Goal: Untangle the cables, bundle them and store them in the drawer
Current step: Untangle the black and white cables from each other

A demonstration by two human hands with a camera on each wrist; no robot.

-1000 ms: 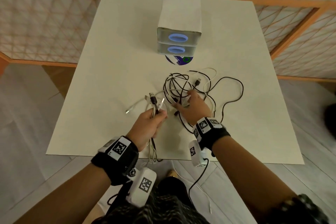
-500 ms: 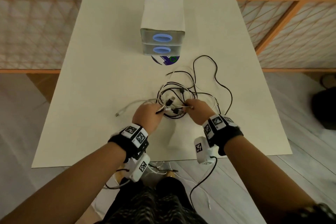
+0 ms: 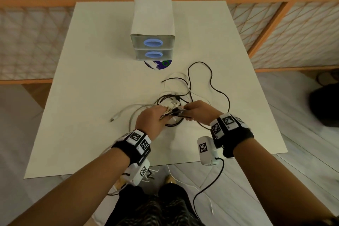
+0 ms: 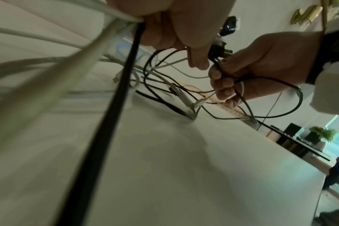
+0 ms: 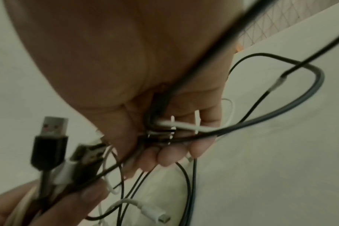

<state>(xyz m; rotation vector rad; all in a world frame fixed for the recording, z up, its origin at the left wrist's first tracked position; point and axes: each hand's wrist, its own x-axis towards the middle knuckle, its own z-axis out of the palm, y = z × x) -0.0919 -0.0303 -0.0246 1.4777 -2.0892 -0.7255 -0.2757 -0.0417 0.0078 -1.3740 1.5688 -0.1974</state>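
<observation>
A tangle of black and white cables [image 3: 185, 93] lies mid-table, with a long black loop [image 3: 211, 82] trailing to the back right and a white cable end [image 3: 114, 118] to the left. My left hand [image 3: 152, 117] grips a bunch of cable ends, among them a black USB plug [image 5: 48, 146] and thick white cords [image 4: 48, 64]. Close beside it, my right hand [image 3: 198, 111] holds several black and white strands [image 5: 184, 130] in curled fingers [image 4: 221, 82]. A small white drawer unit [image 3: 152, 29] with two shut drawers and blue oval handles stands at the back.
A round printed disc [image 3: 158, 63] pokes out under the drawer unit. The white table [image 3: 91, 79] is flanked by orange-framed lattice panels [image 3: 27, 42]. A dark object [image 3: 324, 104] sits on the floor at right. Cords [image 3: 207, 187] hang below the table's front edge.
Both hands have come together over the tangle, the left moving forward and right. The black loop has been drawn out toward the back right. The view has shifted.
</observation>
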